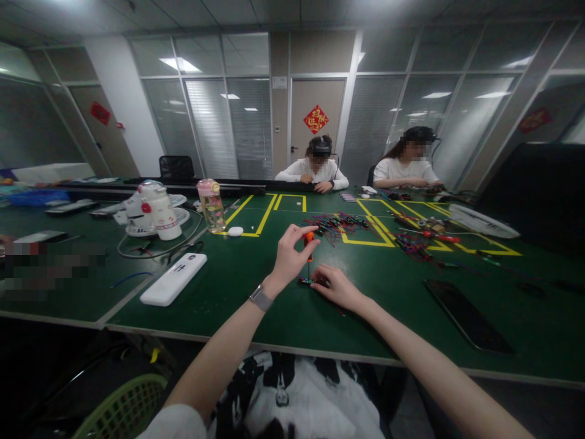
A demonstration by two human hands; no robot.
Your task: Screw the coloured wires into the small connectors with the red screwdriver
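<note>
Nearest, a green basket (123,402) stands below the worktop (242,262) at the left, beside the person's lap, where black-and-white patterned clothing (292,396) shows. A dark phone (466,314) lies flat near the front edge on the right, and a white power bank (174,279) lies at a slant on the left.

Between these two, the right hand (337,286) rests low on the worktop, fingers bent, its fingertips at a small circuit board (304,280); whether they grip the board or only steady it cannot be told. The board lies flat in front of the person. The left hand, a watch (262,297) on its wrist, is raised just above; this hand (290,256) is nearly closed, thumb and forefinger around the orange handle of a screwdriver (309,238). The screwdriver stands upright, its shaft reaching down to the board.

Just beyond lies a loose pile of wired boards (338,225), red and dark leads spreading over yellow tape (368,242). A small white case (235,231) sits to the left, near a clear bottle (211,210) with a pink lid and a white jug (159,212). At the far side, two co-workers in white tops sit bent over the worktop, wearing head-mounted gear.
</note>
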